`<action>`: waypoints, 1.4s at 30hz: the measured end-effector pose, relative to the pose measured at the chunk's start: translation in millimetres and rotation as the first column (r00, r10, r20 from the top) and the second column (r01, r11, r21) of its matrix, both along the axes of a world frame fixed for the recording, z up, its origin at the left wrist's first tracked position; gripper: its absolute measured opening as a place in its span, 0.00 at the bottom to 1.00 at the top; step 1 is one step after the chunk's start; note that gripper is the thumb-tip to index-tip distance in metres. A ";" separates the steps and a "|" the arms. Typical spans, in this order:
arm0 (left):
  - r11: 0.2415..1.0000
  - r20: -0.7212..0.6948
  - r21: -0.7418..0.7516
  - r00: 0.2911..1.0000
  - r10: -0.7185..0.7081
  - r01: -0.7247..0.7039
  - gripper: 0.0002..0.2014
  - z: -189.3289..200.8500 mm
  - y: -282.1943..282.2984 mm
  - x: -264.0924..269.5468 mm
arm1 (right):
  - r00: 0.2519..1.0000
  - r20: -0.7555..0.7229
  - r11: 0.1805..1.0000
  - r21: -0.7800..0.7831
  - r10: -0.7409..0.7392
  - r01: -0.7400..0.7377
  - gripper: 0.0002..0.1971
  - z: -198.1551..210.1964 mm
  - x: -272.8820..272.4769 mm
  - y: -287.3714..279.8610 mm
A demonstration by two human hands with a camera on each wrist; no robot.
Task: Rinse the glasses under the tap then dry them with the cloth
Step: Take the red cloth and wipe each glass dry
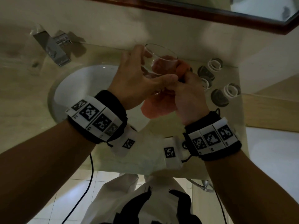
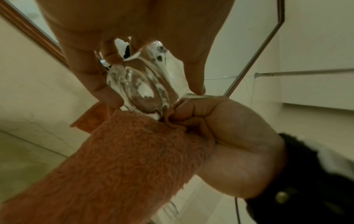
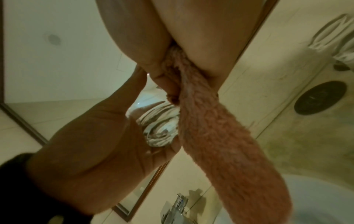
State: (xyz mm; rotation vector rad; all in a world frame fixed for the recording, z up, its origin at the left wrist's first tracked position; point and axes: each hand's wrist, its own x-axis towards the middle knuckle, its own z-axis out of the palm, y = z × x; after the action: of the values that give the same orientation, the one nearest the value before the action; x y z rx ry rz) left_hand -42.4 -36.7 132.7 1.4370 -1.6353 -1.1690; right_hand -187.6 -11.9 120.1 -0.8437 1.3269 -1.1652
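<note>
Nearest to me were the two forearms, each banded at the wrist with a black strap and white coded tags, and a thin black cable hung down toward the tiled floor. Just beyond them the left hand (image 1: 137, 78) was curled around a clear glass (image 1: 159, 60), fingers on its far side and thumb along the near side, holding it tilted over the right edge of the basin with its mouth turned up and away from the person. The right hand (image 1: 188, 97) was closed on an orange cloth (image 1: 153, 109); its fingers bunched the fabric and pressed it against the lower part of the glass, right beside the left thumb, while the loose end of the cloth hung down below both hands. Under them lay the white sink (image 1: 77, 88), sunk in a pale stone counter (image 1: 24, 94). To the right on the counter stood more glasses (image 1: 229, 92), some on dark round coasters, near one another. Farther back to the left the chrome tap (image 1: 53, 47) rose at the basin's rim; I could not tell whether water ran. Against the wall above hung a mirror (image 1: 226, 15) in a dark wooden frame.
</note>
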 end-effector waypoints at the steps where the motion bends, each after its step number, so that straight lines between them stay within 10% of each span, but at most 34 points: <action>1: 0.999 -0.050 0.021 0.998 -0.024 0.025 0.40 0.6 0.4 -0.1 | 1.000 0.026 1.000 -0.006 -0.012 0.012 0.13 1.8 -1.4 -0.5; 10: 0.991 -0.324 0.133 0.945 0.053 -0.010 0.36 -1.9 9.8 5.2 | 0.996 0.072 0.998 -0.031 -0.056 0.059 0.13 12.6 -9.6 2.7; 14: 0.996 -0.272 0.082 0.960 0.062 -0.041 0.29 -2.6 11.1 -1.4 | 0.996 0.034 0.995 -0.062 -0.079 0.081 0.10 6.7 -8.7 4.8; 21: 0.999 -0.109 0.032 0.994 -0.010 0.014 0.49 4.5 10.9 -10.1 | 1.000 -0.020 0.998 -0.058 -0.008 0.007 0.09 13.7 -9.8 12.4; 32: 0.988 -0.368 0.069 0.924 -0.105 0.139 0.34 0.2 8.0 -6.8 | 0.998 -0.042 0.992 -0.116 -0.056 0.050 0.16 10.9 -21.5 13.6; 38: 0.986 -0.427 0.104 0.901 -0.072 0.128 0.23 0.6 14.8 -6.5 | 0.997 0.031 0.989 -0.126 -0.076 0.079 0.03 12.5 -19.0 9.3; 42: 0.975 -0.491 0.151 0.868 -0.070 0.164 0.23 4.3 18.6 -2.8 | 0.992 0.101 0.990 -0.106 -0.078 0.088 0.22 10.3 -18.1 6.7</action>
State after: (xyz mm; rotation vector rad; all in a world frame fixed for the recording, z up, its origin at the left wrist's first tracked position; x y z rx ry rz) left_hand -45.2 -18.1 137.0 1.0404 -1.2951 -1.6386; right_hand -205.7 -5.3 130.3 -0.8069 1.2375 -1.3381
